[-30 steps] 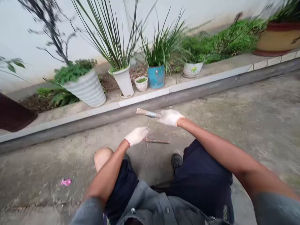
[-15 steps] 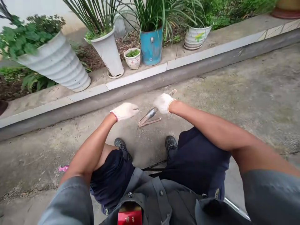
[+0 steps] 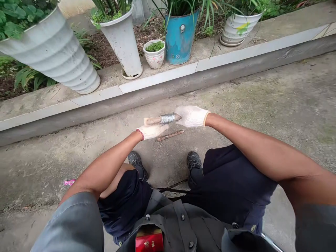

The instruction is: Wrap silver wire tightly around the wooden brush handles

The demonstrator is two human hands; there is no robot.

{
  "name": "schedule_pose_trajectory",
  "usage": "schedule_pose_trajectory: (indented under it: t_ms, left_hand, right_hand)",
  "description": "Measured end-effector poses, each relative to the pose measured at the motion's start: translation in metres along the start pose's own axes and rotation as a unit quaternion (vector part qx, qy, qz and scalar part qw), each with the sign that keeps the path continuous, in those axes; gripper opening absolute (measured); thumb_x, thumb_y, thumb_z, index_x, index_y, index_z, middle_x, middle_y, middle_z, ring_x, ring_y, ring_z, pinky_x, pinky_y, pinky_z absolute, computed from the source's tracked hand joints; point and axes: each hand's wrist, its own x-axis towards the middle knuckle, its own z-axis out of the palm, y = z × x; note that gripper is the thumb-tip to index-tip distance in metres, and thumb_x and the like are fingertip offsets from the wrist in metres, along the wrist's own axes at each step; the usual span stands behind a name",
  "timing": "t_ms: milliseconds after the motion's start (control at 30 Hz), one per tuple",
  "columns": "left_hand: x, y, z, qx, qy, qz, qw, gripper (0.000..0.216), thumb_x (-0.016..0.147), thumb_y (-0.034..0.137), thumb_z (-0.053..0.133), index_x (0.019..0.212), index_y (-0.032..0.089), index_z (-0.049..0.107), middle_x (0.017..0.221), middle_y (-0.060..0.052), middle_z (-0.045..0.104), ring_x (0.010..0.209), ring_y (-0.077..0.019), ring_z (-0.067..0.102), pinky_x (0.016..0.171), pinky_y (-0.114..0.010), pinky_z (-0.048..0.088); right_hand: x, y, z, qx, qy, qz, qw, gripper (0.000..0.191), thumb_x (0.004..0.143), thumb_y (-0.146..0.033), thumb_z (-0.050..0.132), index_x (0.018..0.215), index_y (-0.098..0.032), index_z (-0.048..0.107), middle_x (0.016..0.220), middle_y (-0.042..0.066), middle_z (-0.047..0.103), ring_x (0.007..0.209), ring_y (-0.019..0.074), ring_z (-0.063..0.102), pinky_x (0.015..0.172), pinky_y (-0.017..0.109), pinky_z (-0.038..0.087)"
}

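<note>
Wire-wrapped stick in right hand, above left hand.

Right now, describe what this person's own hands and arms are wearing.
The left hand and right hand are each covered by a white knitted work glove; the left one has a red cuff edge. The forearms are uncovered. Grey short sleeves cover the upper arms.
</note>
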Motion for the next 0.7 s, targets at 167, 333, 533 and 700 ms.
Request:
schedule_pose_trajectory:
  t_ms: [167, 333, 533, 700]
  left_hand:
    - [-0.003, 0.017, 0.011, 0.016, -0.066, -0.005, 0.998, 0.035, 0.11, 0.038, 0.046, 0.08, 0.023, 0.058, 0.073, -0.002, 0.073, 0.055, -0.0169, 0.065, 0.057, -0.028, 0.048]
    - [-0.007, 0.025, -0.007, 0.172, -0.052, 0.082, 0.98, 0.033, 0.108, 0.032, 0.046, 0.083, 0.022, 0.064, 0.079, -0.002, 0.072, 0.067, -0.0183, 0.064, 0.065, -0.03, 0.043]
    - [-0.012, 0.02, -0.026, 0.233, -0.022, 0.108, 0.966, 0.037, 0.108, 0.038, 0.047, 0.084, 0.021, 0.07, 0.086, -0.004, 0.074, 0.072, -0.0196, 0.058, 0.068, -0.032, 0.038]
    - [-0.019, 0.015, -0.032, 0.153, -0.057, 0.111, 0.98, 0.038, 0.103, 0.037, 0.054, 0.069, 0.022, 0.059, 0.069, 0.0, 0.06, 0.065, -0.0178, 0.049, 0.064, -0.03, 0.036]
  right_hand:
    - [0.01, 0.007, -0.002, 0.004, 0.012, 0.111, 0.994, 0.035, 0.102, -0.031, 0.06, 0.13, -0.016, 0.073, 0.112, 0.018, 0.078, 0.096, 0.027, 0.074, 0.08, 0.031, 0.05]
    - [0.006, 0.003, -0.003, -0.097, -0.068, 0.127, 0.985, 0.044, 0.091, -0.013, 0.065, 0.133, -0.017, 0.077, 0.114, 0.02, 0.078, 0.106, 0.0343, 0.077, 0.088, 0.04, 0.055]
    - [-0.015, -0.015, 0.002, -0.155, -0.172, 0.01, 0.973, 0.029, 0.083, -0.009, 0.07, 0.107, -0.016, 0.083, 0.099, 0.017, 0.078, 0.098, 0.0316, 0.076, 0.086, 0.036, 0.05]
    - [-0.03, -0.016, 0.0, -0.052, -0.162, -0.09, 0.981, 0.025, 0.084, -0.008, 0.063, 0.103, -0.019, 0.075, 0.093, 0.007, 0.075, 0.078, 0.0192, 0.065, 0.07, 0.029, 0.038]
